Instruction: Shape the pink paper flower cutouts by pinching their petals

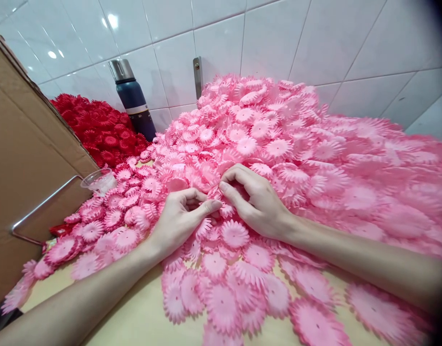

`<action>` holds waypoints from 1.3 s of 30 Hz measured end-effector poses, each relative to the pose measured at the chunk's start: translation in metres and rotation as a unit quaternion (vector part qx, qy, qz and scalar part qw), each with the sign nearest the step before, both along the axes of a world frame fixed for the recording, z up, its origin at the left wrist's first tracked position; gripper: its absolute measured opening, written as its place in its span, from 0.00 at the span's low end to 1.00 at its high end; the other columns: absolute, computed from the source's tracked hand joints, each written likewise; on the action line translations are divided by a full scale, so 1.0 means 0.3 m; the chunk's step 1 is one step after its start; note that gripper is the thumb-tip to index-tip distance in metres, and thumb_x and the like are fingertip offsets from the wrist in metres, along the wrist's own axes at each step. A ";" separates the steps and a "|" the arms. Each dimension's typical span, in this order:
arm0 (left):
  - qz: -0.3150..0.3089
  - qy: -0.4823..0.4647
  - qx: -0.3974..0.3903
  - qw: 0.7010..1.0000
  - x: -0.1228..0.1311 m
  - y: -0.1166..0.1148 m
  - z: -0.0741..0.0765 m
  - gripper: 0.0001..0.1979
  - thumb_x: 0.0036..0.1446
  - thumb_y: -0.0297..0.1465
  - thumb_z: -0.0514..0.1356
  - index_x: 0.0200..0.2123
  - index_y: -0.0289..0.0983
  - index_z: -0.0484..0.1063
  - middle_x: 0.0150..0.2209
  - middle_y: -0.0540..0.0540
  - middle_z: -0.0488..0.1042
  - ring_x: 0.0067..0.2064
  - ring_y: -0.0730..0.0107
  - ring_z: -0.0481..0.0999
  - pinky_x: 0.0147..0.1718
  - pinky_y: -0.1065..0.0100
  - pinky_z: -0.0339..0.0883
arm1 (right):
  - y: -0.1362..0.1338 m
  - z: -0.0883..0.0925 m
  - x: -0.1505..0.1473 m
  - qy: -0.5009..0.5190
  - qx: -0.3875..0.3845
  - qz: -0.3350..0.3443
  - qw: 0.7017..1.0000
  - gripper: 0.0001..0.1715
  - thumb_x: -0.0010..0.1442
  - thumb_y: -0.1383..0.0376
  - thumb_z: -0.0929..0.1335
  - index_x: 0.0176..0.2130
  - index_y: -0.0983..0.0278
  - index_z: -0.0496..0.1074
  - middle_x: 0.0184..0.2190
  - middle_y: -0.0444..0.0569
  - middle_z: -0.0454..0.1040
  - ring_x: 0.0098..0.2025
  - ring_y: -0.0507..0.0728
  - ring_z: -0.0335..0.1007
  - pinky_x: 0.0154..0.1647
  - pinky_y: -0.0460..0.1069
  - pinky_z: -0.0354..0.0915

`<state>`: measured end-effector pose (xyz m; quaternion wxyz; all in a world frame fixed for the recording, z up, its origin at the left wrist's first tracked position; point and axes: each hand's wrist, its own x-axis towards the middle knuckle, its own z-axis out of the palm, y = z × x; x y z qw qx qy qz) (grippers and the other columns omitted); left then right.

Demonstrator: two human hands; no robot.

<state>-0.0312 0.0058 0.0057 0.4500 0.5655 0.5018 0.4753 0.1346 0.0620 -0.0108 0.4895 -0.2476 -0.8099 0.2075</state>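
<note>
Here our left hand [179, 218] and right hand [258, 202] meet at the near foot of the big pile of pink flower petals [278, 134]. Both are curled nearly closed, with the thumb and fingertips of each pinching the same pink petal piece [212, 193], held between the 2 hands just above the pale tabletop [141, 317]. Behind on the left we see a heap of red petals [101, 129], a dark blue flask [134, 98] against the white tiles, a clear plastic cup [98, 180] and a cardboard box [22, 158].

A craft workshop: heaped pink fabric flowers [278, 139], red ones [101, 127], cardboard box [22, 158], tiled wall [314, 38].
</note>
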 end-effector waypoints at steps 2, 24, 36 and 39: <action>0.004 0.003 0.002 1.000 0.002 0.001 0.000 0.11 0.50 0.32 0.70 0.25 0.33 0.73 0.24 0.50 0.77 0.26 0.76 0.75 0.28 0.76 0.67 | 0.001 0.000 -0.003 0.003 0.001 -0.005 1.000 0.07 0.64 0.70 0.62 0.32 0.66 0.64 0.30 0.48 0.67 0.32 0.52 0.63 0.35 0.49 0.60; 0.007 -0.022 0.006 1.000 -0.006 -0.013 0.019 0.03 0.53 0.26 0.62 0.27 0.34 0.74 0.27 0.52 0.74 0.29 0.76 0.71 0.30 0.75 0.64 | -0.004 -0.001 0.009 0.054 -0.034 0.039 0.997 0.10 0.63 0.61 0.68 0.38 0.63 0.62 0.33 0.46 0.65 0.33 0.52 0.63 0.35 0.50 0.62; 0.007 -0.014 0.001 1.000 0.002 -0.015 0.002 0.13 0.51 0.37 0.68 0.27 0.33 0.73 0.26 0.51 0.71 0.28 0.76 0.68 0.28 0.74 0.62 | -0.008 0.005 0.007 0.022 0.084 0.071 0.994 0.09 0.58 0.76 0.66 0.39 0.64 0.68 0.36 0.51 0.69 0.38 0.55 0.69 0.39 0.52 0.67; 0.013 -0.002 0.000 1.000 -0.003 -0.018 0.002 0.15 0.54 0.39 0.66 0.25 0.33 0.71 0.24 0.51 0.68 0.27 0.76 0.66 0.27 0.73 0.60 | -0.011 0.006 0.007 0.020 0.075 0.070 0.994 0.07 0.59 0.73 0.67 0.39 0.64 0.70 0.37 0.51 0.70 0.39 0.55 0.70 0.40 0.53 0.69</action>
